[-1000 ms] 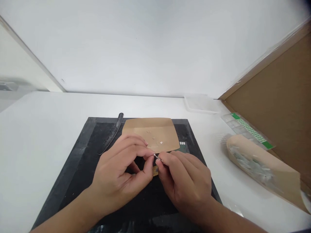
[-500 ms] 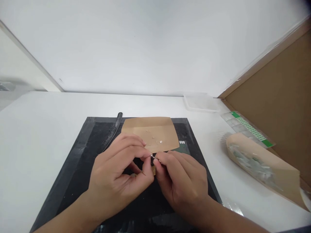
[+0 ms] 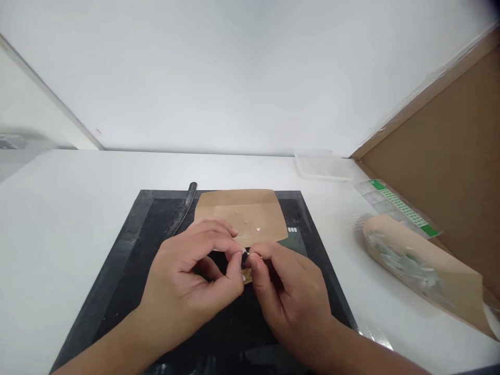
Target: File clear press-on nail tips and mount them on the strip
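My left hand (image 3: 195, 276) pinches a tiny shiny piece (image 3: 245, 252) between thumb and forefinger, just above the black mat (image 3: 128, 271). Fingertips of my right hand (image 3: 297, 297) meet it from the other side, closed on a thin metallic bit that joins or touches that piece. Its exact kind is too small to make out. Below the fingertips shows part of a yellowish-brown item (image 3: 247, 276), mostly covered by my hands. Behind them lies a shallow brown paper tray (image 3: 238, 199) with several small pale crumbs and a white chip (image 3: 258, 229).
A dark curved strip (image 3: 189, 197) lies at the mat's back left. Right of the tray is a dark green card (image 3: 296, 240) with white ovals. Farther right are a clear plastic tray (image 3: 324, 167), a green-labelled clear case (image 3: 404, 208) and a paper tray (image 3: 461, 271) holding plastic bags.
The thumbs have drawn slightly apart, showing more of the dark gap below the small piece. My right hand has shifted a little left and turned; both hands keep their pinch.
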The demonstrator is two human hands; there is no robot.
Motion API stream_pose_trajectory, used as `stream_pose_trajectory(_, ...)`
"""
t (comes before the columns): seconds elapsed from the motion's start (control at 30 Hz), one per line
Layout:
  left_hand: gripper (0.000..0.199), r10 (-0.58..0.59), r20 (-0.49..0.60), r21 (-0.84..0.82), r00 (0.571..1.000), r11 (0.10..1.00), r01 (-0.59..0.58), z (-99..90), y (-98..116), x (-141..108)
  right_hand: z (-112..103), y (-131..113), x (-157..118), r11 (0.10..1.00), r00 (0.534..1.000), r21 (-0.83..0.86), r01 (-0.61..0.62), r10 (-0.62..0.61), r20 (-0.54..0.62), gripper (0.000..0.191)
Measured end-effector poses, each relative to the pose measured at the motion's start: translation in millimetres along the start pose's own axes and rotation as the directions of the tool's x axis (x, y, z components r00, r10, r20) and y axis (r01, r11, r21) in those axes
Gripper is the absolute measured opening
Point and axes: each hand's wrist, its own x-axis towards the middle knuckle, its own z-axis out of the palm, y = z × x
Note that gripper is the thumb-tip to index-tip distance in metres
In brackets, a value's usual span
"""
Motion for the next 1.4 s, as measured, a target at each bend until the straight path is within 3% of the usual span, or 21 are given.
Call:
stream_pose_trajectory(0.2,0.011,-0.106,0.038,-0.056,0.994,0.993,0.108,-0.6,4,4,-2,-1,1,0.974,0.984,0.157,-0.164,0.149,0.1,0.022)
stream_pose_trajectory(0.33,0.01,-0.129,0.036,-0.08,0.991,0.988,0.131,-0.1,2,4,-2,-2,1,0.956,0.974,0.207,-0.207,0.183,0.131,0.022)
stream_pose_trajectory(0.8,0.012,-0.082,0.068,-0.191,0.994,0.977,0.093,-3.5,-5,2,-4,0,2,0.96,0.984,0.227,-0.163,0.143,0.102,0.022)
stream_pose_trajectory(1.0,0.021,-0.04,0.114,-0.208,0.993,0.976,0.064,-7.3,-3,5,-5,2,3,0.972,0.995,0.214,-0.098,0.091,0.044,0.019)
stream_pose_trajectory(1.2,0.012,-0.098,0.161,-0.287,0.982,0.947,0.142,-8.9,-4,4,-5,4,3,0.987,0.999,0.16,-0.023,0.017,0.038,0.018)
stream_pose_trajectory(1.4,0.015,-0.043,0.138,-0.277,0.99,0.958,0.08,-10.1,-4,6,-6,3,4,0.991,0.999,0.127,0.036,-0.038,0.012,0.018)
